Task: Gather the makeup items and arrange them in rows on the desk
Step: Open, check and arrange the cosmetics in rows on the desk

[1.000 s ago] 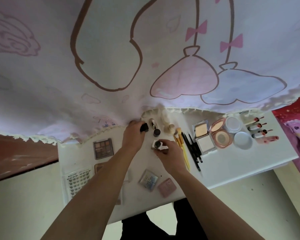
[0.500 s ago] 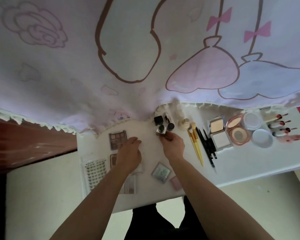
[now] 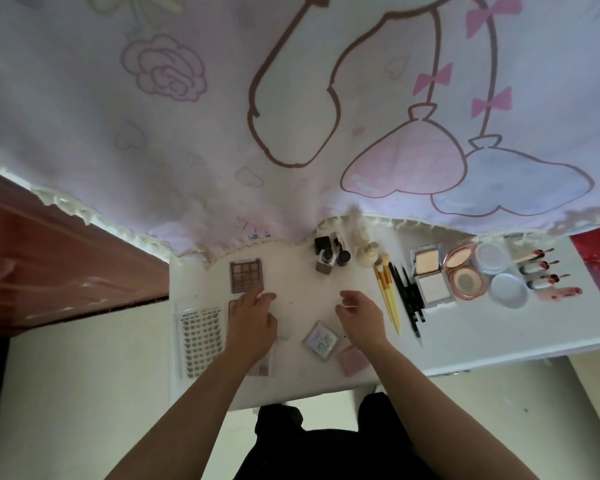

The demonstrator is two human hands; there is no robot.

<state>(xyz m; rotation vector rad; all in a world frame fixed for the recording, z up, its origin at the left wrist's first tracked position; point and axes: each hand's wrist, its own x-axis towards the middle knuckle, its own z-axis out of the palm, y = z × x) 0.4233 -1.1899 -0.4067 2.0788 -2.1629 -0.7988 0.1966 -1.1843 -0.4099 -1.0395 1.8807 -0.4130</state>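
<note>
Hands both empty now: my left hand (image 3: pixel 252 327) is lying flat with straight fingers, tips reaching the near edge of the eyeshadow palette (image 3: pixel 245 275) and the palm covering another palette I cannot make out; my right hand (image 3: pixel 361 317) is hovering loosely curled over bare desk (image 3: pixel 302 292), gripping nothing. A second ago the right was setting the square bottle (image 3: pixel 325 263) into the bottle cluster at the back; it is now pulled off and the bottle is standing there upright, touching its neighbours, so I am judging the bottle group done. The left has also come away from the bottles toward the palettes, likely the next row. Still loose: lash sheet (image 3: pixel 201 341) far left, glitter compact (image 3: pixel 320 340) and pink compact (image 3: pixel 352 358) under my right wrist. Brushes (image 3: pixel 387 296), black pencils (image 3: pixel 407 299), powder compacts (image 3: pixel 430 275) and lipsticks (image 3: pixel 537 268) are already lining up on the right. The pink compact is sitting close to the desk's front edge, risking a knock-off. The hanging cloth (image 3: pixel 291 133) is draping onto the back edge by the bottles. Open room is lying between my hands and along the front right.
</note>
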